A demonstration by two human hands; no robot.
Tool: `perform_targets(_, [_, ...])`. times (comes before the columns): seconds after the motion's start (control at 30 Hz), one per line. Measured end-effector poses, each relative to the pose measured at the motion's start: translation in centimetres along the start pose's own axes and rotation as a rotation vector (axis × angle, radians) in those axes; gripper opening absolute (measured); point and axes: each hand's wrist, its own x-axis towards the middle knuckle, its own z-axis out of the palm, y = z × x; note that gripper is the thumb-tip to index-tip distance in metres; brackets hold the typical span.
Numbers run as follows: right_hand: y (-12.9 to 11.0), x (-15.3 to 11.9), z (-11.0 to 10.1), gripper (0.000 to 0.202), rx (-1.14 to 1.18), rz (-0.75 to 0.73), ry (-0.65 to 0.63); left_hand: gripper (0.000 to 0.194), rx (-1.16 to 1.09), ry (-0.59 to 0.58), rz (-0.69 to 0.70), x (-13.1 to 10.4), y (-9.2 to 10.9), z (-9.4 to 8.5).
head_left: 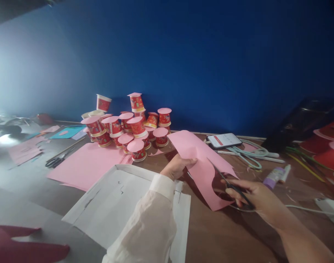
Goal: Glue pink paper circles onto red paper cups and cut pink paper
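My left hand point(178, 166) pinches a sheet of pink paper point(193, 151), thumb on top and the other fingers underneath. The sheet is held up off the brown table, with a curved cut along its right side. My right hand point(250, 195) grips black-handled scissors point(235, 190), whose blades lie at the edge of that curve, against the paper. Below the cut, a strip of the pink sheet hangs down toward the table. Past my left hand stand several red paper cups point(138, 126), many capped with pink paper discs and some stacked on others.
More pink sheets point(87, 166) lie left, beside another pair of scissors point(57, 160). A white paper folder or sheet point(109, 204) sits under my left forearm. A phone point(224, 140), a coiled cable point(249, 151) and a purple glue stick point(273, 177) are at right. A blue wall point(183, 65) rises behind.
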Motion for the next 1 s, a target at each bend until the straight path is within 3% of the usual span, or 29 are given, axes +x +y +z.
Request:
perform_targets(0.33, [0.1, -0.1, 0.0, 0.072, 0.039, 0.019, 0.007, 0.062, 0.022, -0.016, -0.005, 0.1, 0.0, -0.4])
perform_targets(0.73, [-0.2, -0.1, -0.3, 0.073, -0.138, -0.037, -0.022, 0.061, 0.053, -0.056, 0.01, 0.6, -0.2, -1.3])
perform_targets(1.0, [0.2, 0.0, -0.4, 0.088, -0.177, -0.022, -0.08, 0.065, 0.109, -0.088, 0.011, 0.7, 0.0, -1.6])
